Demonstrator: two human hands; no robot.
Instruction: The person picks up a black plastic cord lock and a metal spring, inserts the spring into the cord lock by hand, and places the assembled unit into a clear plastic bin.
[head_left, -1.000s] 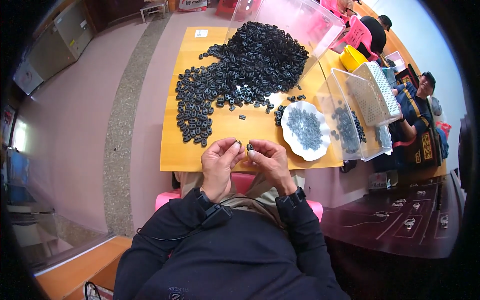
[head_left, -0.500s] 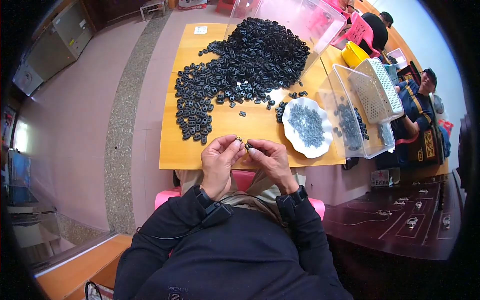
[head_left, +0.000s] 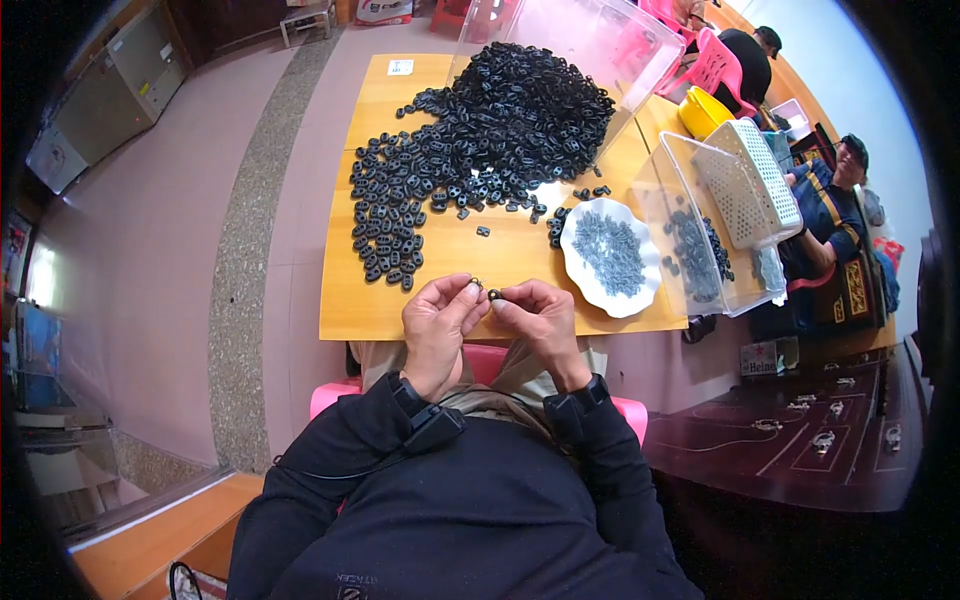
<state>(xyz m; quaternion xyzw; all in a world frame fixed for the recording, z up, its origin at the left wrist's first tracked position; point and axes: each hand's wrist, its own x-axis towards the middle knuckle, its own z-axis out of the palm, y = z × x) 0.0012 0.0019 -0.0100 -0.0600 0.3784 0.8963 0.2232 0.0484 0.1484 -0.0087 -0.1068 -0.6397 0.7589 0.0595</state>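
Observation:
Both hands meet at the table's near edge. Between thumb and fingertips, my left hand [head_left: 434, 322] pinches a small thin wire-like piece [head_left: 477, 282], too small to name exactly. My right hand [head_left: 545, 320], just beside it, is closed on a small black two-holed piece [head_left: 494, 295], held by thumb and forefinger. The fingertips of the two hands almost touch. Beyond them, a large heap of similar black two-holed pieces [head_left: 530, 110] covers the table's far part, thinning into looser pieces [head_left: 388, 240] at the left. One black piece [head_left: 483, 231] lies apart.
To the right stands a white scalloped plate [head_left: 606, 307] of small greyish pieces. Beside it are a clear bin [head_left: 748, 298] holding more pieces, a white perforated basket [head_left: 752, 180] and a yellow bowl [head_left: 704, 112]. A clear tub [head_left: 620, 40] lies behind the heap. Another person [head_left: 826, 210] sits at right.
The view has tilted slightly. Both hands keep their pinches in nearly the same place; only small fingertip shifts show.

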